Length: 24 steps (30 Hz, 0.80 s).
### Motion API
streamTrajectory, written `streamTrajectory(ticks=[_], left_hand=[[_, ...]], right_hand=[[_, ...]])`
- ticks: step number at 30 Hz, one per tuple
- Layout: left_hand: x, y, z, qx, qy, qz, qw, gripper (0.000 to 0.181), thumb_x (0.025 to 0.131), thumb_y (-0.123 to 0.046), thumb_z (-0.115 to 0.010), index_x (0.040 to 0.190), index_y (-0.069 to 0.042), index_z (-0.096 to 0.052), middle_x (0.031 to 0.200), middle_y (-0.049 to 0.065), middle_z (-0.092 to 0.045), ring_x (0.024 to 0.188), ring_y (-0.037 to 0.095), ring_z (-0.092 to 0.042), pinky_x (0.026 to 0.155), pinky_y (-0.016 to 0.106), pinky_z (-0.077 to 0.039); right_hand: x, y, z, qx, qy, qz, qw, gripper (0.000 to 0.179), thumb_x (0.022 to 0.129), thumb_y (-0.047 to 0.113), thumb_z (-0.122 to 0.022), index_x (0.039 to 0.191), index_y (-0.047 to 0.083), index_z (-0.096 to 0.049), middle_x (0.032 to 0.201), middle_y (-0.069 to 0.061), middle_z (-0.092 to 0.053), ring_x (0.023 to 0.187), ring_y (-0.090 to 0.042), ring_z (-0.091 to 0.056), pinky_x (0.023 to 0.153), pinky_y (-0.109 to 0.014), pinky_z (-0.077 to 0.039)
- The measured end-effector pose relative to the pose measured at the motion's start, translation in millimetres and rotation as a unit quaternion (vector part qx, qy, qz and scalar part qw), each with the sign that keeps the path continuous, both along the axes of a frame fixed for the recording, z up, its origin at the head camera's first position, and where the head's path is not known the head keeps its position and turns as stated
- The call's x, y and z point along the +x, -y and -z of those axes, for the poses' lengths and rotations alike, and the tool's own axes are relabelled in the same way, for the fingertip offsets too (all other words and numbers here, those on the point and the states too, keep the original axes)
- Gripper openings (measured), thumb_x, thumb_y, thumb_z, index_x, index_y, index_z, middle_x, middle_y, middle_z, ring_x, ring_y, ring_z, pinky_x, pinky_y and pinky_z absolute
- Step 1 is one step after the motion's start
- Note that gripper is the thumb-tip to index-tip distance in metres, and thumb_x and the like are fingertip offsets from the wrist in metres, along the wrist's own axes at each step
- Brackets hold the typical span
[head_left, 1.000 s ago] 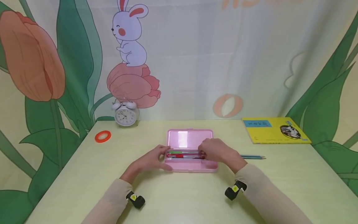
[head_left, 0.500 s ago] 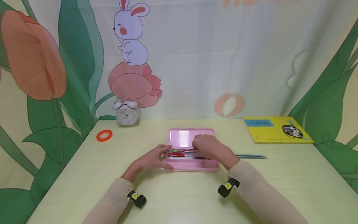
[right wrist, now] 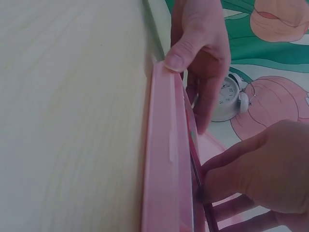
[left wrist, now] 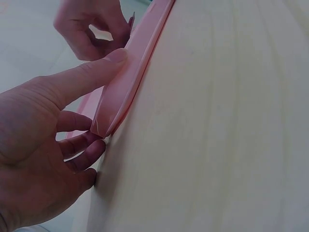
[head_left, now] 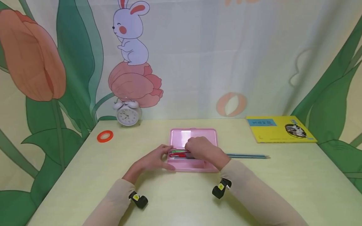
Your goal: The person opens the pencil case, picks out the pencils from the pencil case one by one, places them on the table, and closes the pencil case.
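An open pink pencil case (head_left: 185, 165) lies mid-table, lid tipped back. My left hand (head_left: 152, 160) grips its left end: in the left wrist view the thumb presses the front wall and the fingers curl around the corner. Over the back compartment, my right hand (head_left: 203, 148) pinches a slim dark red pen or pencil (right wrist: 194, 157), which slants down into the case in the right wrist view. Red and green pens (head_left: 178, 155) lie in that compartment, partly hidden by the right hand. The front of the case shows a small divided section at right.
Two blue pencils (head_left: 249, 156) lie on the table to the right of the case, partly behind the right wrist. A yellow book (head_left: 277, 133) is at the back right. A white alarm clock (head_left: 127, 115) and an orange-red ring (head_left: 99, 138) sit at the back left.
My right hand has moved left along the case, bringing the slim dark red pen or pencil down into the back compartment. My left hand stays at the case's left end.
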<state>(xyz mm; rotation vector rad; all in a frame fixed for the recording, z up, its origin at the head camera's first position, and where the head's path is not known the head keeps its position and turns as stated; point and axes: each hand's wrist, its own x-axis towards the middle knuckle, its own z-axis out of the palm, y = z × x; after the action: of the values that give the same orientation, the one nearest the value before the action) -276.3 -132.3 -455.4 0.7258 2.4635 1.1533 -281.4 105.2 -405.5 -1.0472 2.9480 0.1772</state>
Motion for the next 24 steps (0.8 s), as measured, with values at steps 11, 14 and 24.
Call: streamTrajectory(ticks=[11, 14, 24], left_hand=[[-2.0, -2.6, -2.3, -0.007, 0.002, -0.003, 1.0000, 0.100, 0.076, -0.035, -0.088, 0.156, -0.011, -0.035, 0.146, 0.011, -0.040, 0.137, 0.031, -0.036, 0.117, 0.055, -0.023], [-2.5, -1.8, -3.1, -0.009, 0.003, -0.004, 0.9999, 0.100, 0.076, -0.035, -0.088, 0.156, -0.010, -0.034, 0.147, 0.011, -0.039, 0.138, 0.031, -0.035, 0.117, 0.054, -0.023], [-0.4, -0.3, 1.0, -0.007, 0.012, -0.009, 0.9999, 0.098, 0.076, -0.034, -0.089, 0.156, -0.011, -0.036, 0.146, 0.011, -0.040, 0.137, 0.032, -0.035, 0.116, 0.055, -0.025]], right_hand=[[4.0, -9.3, -7.2, -0.006, 0.001, 0.011, 0.9999, 0.013, 0.092, 0.008, -0.067, 0.090, 0.017, -0.075, 0.083, 0.003, -0.062, 0.072, -0.016, -0.056, 0.065, -0.035, -0.053], [7.5, -18.7, -12.3, -0.032, 0.003, 0.009, 0.9994, 0.017, 0.090, 0.003, -0.066, 0.089, 0.016, -0.077, 0.079, 0.004, -0.060, 0.071, -0.015, -0.054, 0.064, -0.034, -0.051], [22.8, -68.5, -12.8, -0.075, 0.025, 0.016, 0.9967, 0.016, 0.091, 0.003, -0.068, 0.096, 0.012, -0.081, 0.079, 0.005, -0.061, 0.072, -0.013, -0.050, 0.062, -0.026, -0.046]])
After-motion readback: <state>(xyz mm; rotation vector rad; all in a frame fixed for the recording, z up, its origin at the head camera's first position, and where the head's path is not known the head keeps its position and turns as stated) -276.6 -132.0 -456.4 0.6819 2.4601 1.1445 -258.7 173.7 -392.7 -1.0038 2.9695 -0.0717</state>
